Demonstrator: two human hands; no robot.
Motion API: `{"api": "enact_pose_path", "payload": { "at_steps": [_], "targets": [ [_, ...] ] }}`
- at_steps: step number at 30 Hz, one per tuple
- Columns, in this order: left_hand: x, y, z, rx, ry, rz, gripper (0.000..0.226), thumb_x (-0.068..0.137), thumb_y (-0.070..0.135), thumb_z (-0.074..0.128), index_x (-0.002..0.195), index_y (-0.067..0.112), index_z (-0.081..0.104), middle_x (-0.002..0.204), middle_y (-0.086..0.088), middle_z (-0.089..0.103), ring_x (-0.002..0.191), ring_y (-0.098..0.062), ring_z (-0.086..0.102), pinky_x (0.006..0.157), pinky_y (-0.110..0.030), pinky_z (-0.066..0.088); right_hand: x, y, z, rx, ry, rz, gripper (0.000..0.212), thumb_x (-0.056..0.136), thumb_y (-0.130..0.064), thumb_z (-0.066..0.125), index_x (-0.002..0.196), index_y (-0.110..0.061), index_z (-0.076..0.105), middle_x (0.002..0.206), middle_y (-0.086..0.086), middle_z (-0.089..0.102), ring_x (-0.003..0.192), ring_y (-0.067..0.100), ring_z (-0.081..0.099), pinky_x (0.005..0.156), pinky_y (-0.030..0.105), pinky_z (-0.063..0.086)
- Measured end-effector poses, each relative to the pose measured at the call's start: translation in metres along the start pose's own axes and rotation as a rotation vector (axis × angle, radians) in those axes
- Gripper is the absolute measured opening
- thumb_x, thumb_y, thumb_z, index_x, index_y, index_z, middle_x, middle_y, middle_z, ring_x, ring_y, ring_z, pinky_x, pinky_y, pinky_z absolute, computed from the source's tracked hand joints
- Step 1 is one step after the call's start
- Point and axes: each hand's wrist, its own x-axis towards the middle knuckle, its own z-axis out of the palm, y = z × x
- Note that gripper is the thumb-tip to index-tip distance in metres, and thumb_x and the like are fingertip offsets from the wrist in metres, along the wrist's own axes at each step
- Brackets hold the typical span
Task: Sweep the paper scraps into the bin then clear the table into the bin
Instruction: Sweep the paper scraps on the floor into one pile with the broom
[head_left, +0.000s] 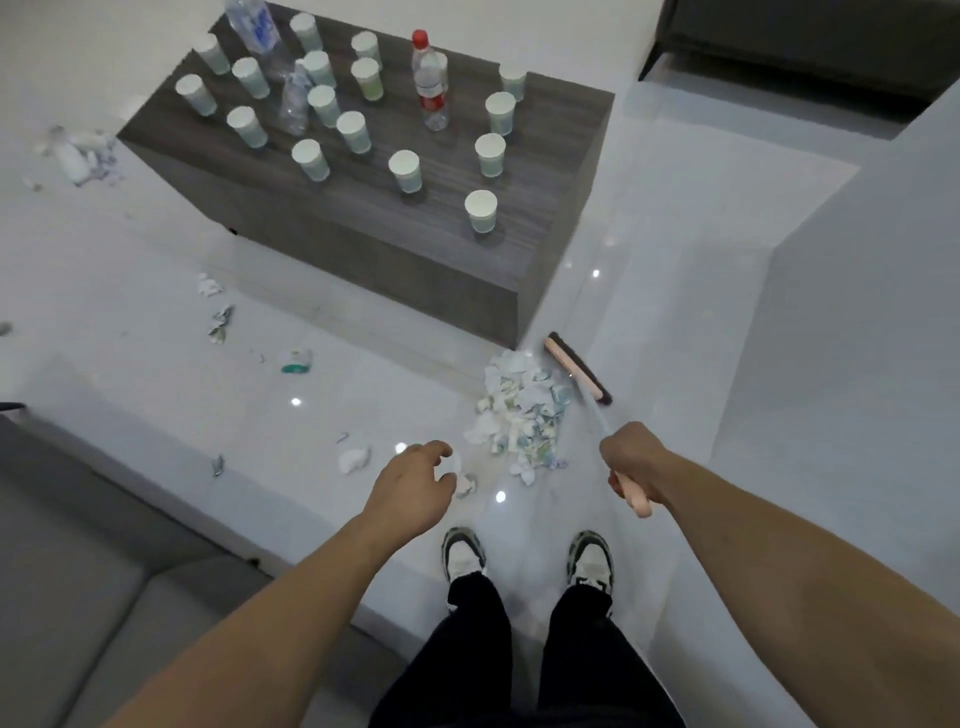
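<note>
Right hand (635, 462) at lower right is wrapped round the pink broom handle (631, 493); left hand (415, 486) hangs loose, holding nothing. Paper scraps (519, 410) sit piled mid-frame, between both hands, touching the broom head (576, 368).

From my feed the room is evenly and fairly brightly lit from overhead; I count about 5 small white glints of ceiling lamps on the glossy floor (311, 415). Shadows are soft, a dim one under the table (545, 171). The wide lens bends straight edges near the borders. The whole picture is slightly soft, and the scattered scraps (78, 153) at far left are smeared.
</note>
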Motion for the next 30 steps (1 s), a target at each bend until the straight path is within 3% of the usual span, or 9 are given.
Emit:
{"api": "enact_pose_path", "payload": {
  "at_steps": [4, 8, 11, 13, 16, 21, 24, 27, 30],
  "targets": [
    [-0.007, -0.023, -0.001, -0.031, -0.001, -0.059, 0.040, 0.091, 0.032, 0.054, 0.131, 0.026, 0.053, 0.123, 0.002, 0.058, 0.104, -0.016, 0.057, 0.084, -0.026, 0.041, -0.023, -0.013, 0.056, -0.103, -0.132, 0.033, 0.026, 0.092, -0.008, 0.048, 0.067, -0.010, 0.043, 0.060, 0.003, 0.049, 0.056, 0.016, 0.041, 0.049, 0.024, 0.032],
    [-0.002, -0.043, -0.016, -0.084, 0.026, -0.079, 0.040, 0.092, 0.032, 0.054, 0.132, 0.025, 0.053, 0.125, 0.001, 0.057, 0.105, -0.017, 0.056, 0.083, -0.025, 0.039, -0.045, -0.020, 0.104, -0.141, -0.194, 0.096, 0.018, 0.090, -0.009, 0.046, 0.072, -0.011, 0.047, 0.050, 0.000, 0.051, 0.055, 0.015, 0.040, 0.052, 0.026, 0.031],
    [0.007, -0.054, -0.030, -0.082, 0.031, -0.067, 0.039, 0.092, 0.032, 0.053, 0.130, 0.025, 0.054, 0.123, 0.000, 0.057, 0.101, -0.017, 0.055, 0.080, -0.026, 0.038, -0.058, -0.031, 0.125, -0.106, -0.206, 0.198, 0.035, 0.091, -0.011, 0.043, 0.057, -0.012, 0.035, 0.035, 0.001, 0.039, 0.058, 0.016, 0.029, 0.055, 0.026, 0.022],
    [0.015, -0.059, -0.036, -0.080, 0.030, -0.046, 0.038, 0.092, 0.031, 0.053, 0.129, 0.024, 0.054, 0.122, -0.001, 0.058, 0.100, -0.017, 0.055, 0.078, -0.026, 0.037, -0.064, -0.034, 0.133, -0.031, -0.144, 0.245, 0.042, 0.091, -0.013, 0.041, 0.049, -0.011, 0.037, 0.040, 0.005, 0.038, 0.052, 0.018, 0.030, 0.051, 0.024, 0.023],
    [0.026, -0.059, -0.039, -0.072, -0.006, -0.005, 0.040, 0.092, 0.030, 0.053, 0.131, 0.021, 0.054, 0.126, -0.003, 0.058, 0.107, -0.020, 0.055, 0.079, -0.025, 0.036, -0.075, -0.030, 0.137, 0.070, -0.083, 0.177, 0.028, 0.088, -0.006, 0.042, 0.060, -0.009, 0.040, 0.053, 0.007, 0.043, 0.045, 0.018, 0.035, 0.046, 0.020, 0.027],
    [0.031, -0.048, -0.032, -0.088, -0.055, 0.066, 0.040, 0.091, 0.027, 0.055, 0.130, 0.019, 0.055, 0.126, -0.005, 0.059, 0.112, -0.022, 0.055, 0.080, -0.025, 0.037, -0.088, -0.005, 0.121, 0.123, 0.005, 0.081, 0.023, 0.086, -0.001, 0.040, 0.063, -0.008, 0.041, 0.045, 0.005, 0.043, 0.036, 0.017, 0.036, 0.043, 0.018, 0.027],
    [0.028, -0.046, -0.029, -0.083, -0.058, 0.079, 0.040, 0.091, 0.027, 0.054, 0.130, 0.019, 0.055, 0.126, -0.005, 0.059, 0.111, -0.022, 0.054, 0.080, -0.025, 0.038, -0.087, 0.015, 0.107, 0.224, 0.041, 0.236, 0.020, 0.084, -0.010, 0.040, 0.064, -0.011, 0.038, 0.046, 0.005, 0.040, 0.050, 0.019, 0.029, 0.048, 0.026, 0.021],
    [0.020, -0.048, -0.027, -0.070, -0.039, 0.064, 0.038, 0.092, 0.028, 0.055, 0.128, 0.019, 0.056, 0.124, -0.006, 0.059, 0.108, -0.023, 0.055, 0.079, -0.026, 0.039, -0.084, 0.033, 0.098, 0.348, 0.090, 0.267, 0.013, 0.084, -0.007, 0.042, 0.071, -0.008, 0.043, 0.061, 0.008, 0.040, 0.050, 0.020, 0.029, 0.045, 0.024, 0.029],
    [0.007, -0.051, -0.023, -0.071, -0.013, 0.014, 0.039, 0.091, 0.029, 0.055, 0.129, 0.021, 0.055, 0.126, -0.004, 0.059, 0.110, -0.022, 0.055, 0.085, -0.028, 0.042, -0.081, 0.050, 0.102, 0.388, -0.007, 0.305, 0.027, 0.098, -0.015, 0.045, 0.072, -0.008, 0.045, 0.069, 0.008, 0.045, 0.056, 0.019, 0.035, 0.050, 0.020, 0.030]
  ]
}}
